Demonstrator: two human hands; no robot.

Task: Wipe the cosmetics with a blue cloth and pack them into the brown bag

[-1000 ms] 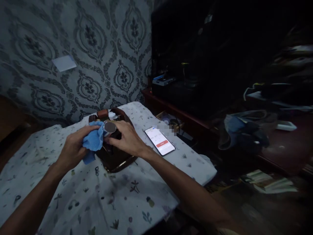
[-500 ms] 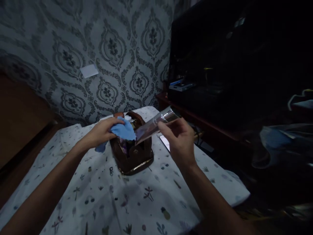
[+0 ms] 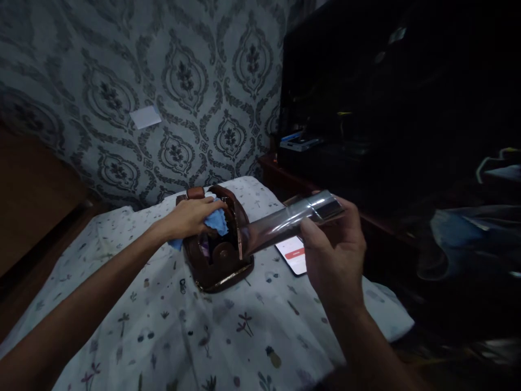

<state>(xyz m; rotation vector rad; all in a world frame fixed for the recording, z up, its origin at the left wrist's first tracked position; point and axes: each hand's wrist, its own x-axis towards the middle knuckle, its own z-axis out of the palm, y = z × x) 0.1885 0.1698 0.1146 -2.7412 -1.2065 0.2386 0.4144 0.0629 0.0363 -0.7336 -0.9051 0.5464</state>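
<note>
A brown handbag (image 3: 223, 271) stands open on the patterned sheet, its gold zip edge facing me. My left hand (image 3: 193, 217) is over the bag's opening, its fingers closed on a crumpled blue cloth (image 3: 216, 220); part of the cloth hangs below the hand. To the right of the bag, my right hand (image 3: 336, 244) grips one end of a long, clear, shiny plastic sleeve (image 3: 280, 225) between thumb and fingers. The sleeve slants down leftward, its far end at the bag's right side. Most of the bag's contents are hidden by my left hand and shadow.
A phone (image 3: 293, 254) with a lit screen lies partly under my right hand and the sleeve. The sheet (image 3: 211, 336) ends at a right-hand edge beside a dark cabinet. Behind the bag rises a patterned wall (image 3: 183, 81); a large dark screen (image 3: 366, 81) stands at right.
My right hand has moved right with the plastic sleeve, away from the bag's opening, uncovering more of the phone. My left hand has moved slightly right and pressed the blue cloth into the opening.
</note>
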